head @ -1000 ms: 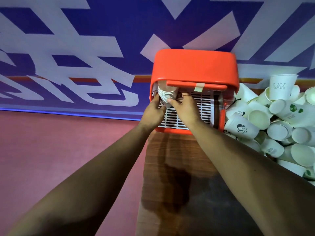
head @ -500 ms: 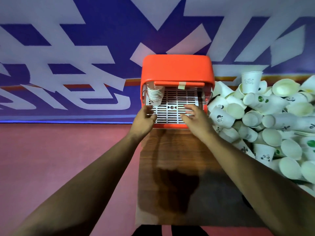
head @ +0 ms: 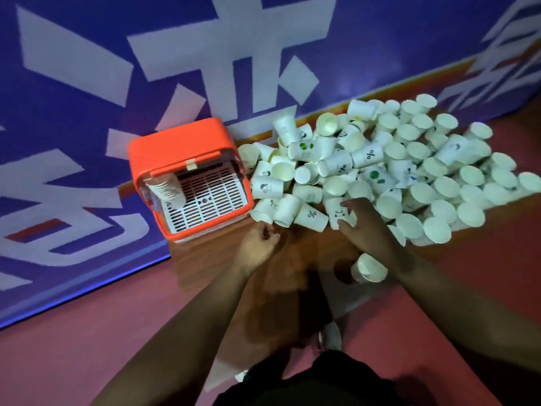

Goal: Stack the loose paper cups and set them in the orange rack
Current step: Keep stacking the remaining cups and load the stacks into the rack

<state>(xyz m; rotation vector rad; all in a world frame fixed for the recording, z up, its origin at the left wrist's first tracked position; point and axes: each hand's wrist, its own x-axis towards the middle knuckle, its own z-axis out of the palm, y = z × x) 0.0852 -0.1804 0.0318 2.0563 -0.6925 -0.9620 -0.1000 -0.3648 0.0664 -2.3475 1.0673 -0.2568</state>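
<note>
The orange rack (head: pixel 175 148) stands at the left end of the wooden table, its white slotted tray facing me. A stack of paper cups (head: pixel 167 190) sits in the rack's left corner. A big heap of loose white paper cups (head: pixel 395 171) covers the table to the right. My right hand (head: pixel 361 222) reaches into the heap's near edge, with fingers and thumb around a cup with a panda print (head: pixel 339 213). My left hand (head: pixel 259 249) hovers over bare wood in front of the rack, fingers loosely curled, holding nothing.
One cup (head: pixel 369 268) lies apart on the wooden table (head: pixel 210 259) under my right forearm. A blue wall with large white characters (head: pixel 234 68) rises right behind the rack and the heap. Red floor (head: pixel 87 317) lies to the left.
Both hands have left the rack, where the cup stack stays. My right hand moved right into the loose cups and my left drew back; the view swung right and tilted.
</note>
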